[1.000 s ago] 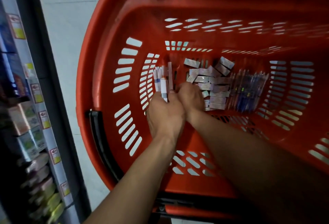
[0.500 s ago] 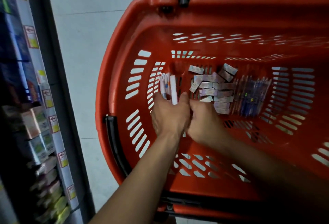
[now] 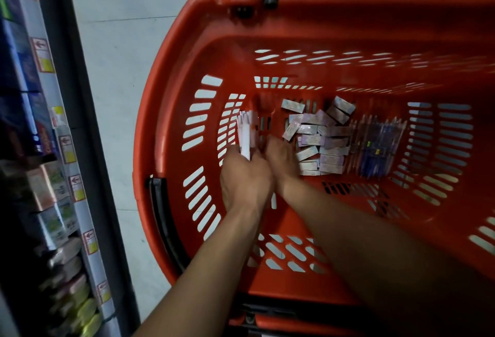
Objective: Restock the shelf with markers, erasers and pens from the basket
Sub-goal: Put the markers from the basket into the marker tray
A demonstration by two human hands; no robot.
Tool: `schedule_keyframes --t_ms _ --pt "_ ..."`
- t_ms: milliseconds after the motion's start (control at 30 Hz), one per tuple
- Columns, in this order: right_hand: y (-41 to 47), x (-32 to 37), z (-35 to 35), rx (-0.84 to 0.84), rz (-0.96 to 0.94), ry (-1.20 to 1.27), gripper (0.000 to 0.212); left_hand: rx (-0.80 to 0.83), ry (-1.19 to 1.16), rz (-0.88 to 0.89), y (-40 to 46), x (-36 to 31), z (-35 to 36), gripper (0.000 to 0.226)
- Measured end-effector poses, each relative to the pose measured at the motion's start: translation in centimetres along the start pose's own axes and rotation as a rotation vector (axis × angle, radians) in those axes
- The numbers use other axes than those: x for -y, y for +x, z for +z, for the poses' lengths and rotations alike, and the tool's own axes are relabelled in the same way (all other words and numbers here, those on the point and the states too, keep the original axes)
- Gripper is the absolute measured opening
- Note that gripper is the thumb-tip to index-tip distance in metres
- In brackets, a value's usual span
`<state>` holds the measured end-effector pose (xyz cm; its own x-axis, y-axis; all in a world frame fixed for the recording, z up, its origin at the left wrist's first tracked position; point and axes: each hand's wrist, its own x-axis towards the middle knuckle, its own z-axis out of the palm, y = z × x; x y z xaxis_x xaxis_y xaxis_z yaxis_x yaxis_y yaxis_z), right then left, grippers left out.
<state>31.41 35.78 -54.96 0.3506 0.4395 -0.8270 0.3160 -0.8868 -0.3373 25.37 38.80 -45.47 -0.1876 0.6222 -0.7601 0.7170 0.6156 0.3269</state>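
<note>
Down at the bottom of the basket [image 3: 171, 74] our left hand [image 3: 245, 180] is wrapped round a bundle of white markers [image 3: 247, 135], their far ends fanning up and away from the fist so the barrels stay parallel and can go onto the shelf as one handful; our right hand [image 3: 282, 160] sits just beside it, knuckles up and fingers curled down toward the basket floor, and we cannot tell whether it pinches another marker or only steadies the bundle, since the fingertips are hidden; we judge it is there to square the sticks so none slips out on the lift. Just right of that hand the erasers [image 3: 320, 135] lie in a loose heap of small pale boxes, tipped at all angles, untouched; beyond them the pens [image 3: 377, 146] lie side by side in a neat row against the slotted wall, so each kind can be lifted without sorting. Off to our left, across a strip of pale floor [image 3: 112, 90], stands the shelf [image 3: 42, 149], its edge lined with price tags [image 3: 65, 149], close enough, we reckon, to reach without moving the basket.
</note>
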Motion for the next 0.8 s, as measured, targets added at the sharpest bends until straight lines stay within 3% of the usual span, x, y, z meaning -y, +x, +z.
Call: schedule_keyframes --t_ms 167,267,333,467,567,600,667,800 --pt "-0.2 -0.7 0.4 -0.03 -0.068 -0.04 0.029 -0.015 -0.039 0.003 0.1 0.0 -0.2 0.01" --pt "-2.0 -1.2 -1.2 -0.059 -0.128 0.151 0.017 -0.037 -0.045 0.01 0.1 -0.2 -0.1 0.012" --pt "-3.5 -1.2 -2.6 -0.039 -0.182 0.233 0.007 -0.045 -0.051 0.009 0.2 -0.2 -0.2 0.026" --pt "-7.3 -1.0 -5.4 0.077 -0.234 0.359 0.023 0.005 -0.037 0.032 0.1 -0.6 -0.6 0.039" --pt "-9.6 -1.8 -7.2 0.247 -0.334 0.45 0.003 -0.016 0.007 0.043 0.2 -0.5 -0.4 0.03" --pt "-9.8 -2.1 -7.4 0.268 -0.32 0.474 0.007 -0.027 0.009 0.026 0.2 -0.4 -0.4 0.029" --pt "-9.1 -2.4 -7.1 0.19 -0.226 0.445 0.01 -0.023 -0.003 -0.016 0.3 -0.1 -0.2 0.028" --pt "-5.5 -2.8 -5.1 -0.005 -0.061 0.147 0.015 0.026 -0.013 -0.007 0.2 -0.1 0.3 0.026"
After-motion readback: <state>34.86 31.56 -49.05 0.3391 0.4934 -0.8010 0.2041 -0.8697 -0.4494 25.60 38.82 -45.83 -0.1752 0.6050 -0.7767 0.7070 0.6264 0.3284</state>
